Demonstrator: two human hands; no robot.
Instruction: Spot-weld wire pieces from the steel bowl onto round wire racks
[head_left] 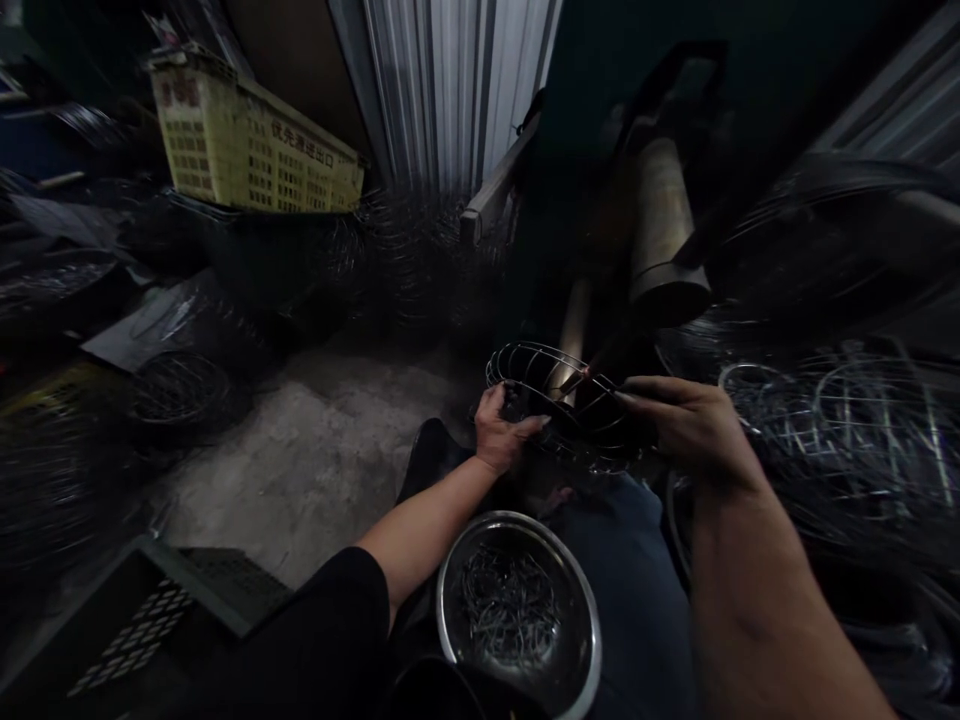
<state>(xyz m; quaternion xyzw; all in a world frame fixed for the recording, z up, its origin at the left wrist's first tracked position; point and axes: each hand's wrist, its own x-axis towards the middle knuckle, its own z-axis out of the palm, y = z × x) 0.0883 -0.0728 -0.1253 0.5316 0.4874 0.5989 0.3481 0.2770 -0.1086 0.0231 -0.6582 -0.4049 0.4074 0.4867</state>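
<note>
A round wire basket (517, 350) of thin curved rods is held tilted around the lower metal rod of a machine (575, 325). My left hand (504, 430) grips its near left side, with the thumb stretched along it. My right hand (694, 425) is closed in a pinch at its right edge; whether a small wire is also between the fingers I cannot tell. A small reddish spot shows on the wires near the rod. Below my hands, a steel bowl (592, 610) by my legs holds many short bent wire pieces (514, 605).
A thick metal cylinder (664, 230) juts from the dark green machine (581, 130) above my hands. Heaped wirework (862, 430) lies at right. A yellow crate (262, 140) stands at back left, a dark green crate (247, 595) at lower left, on concrete floor (300, 450).
</note>
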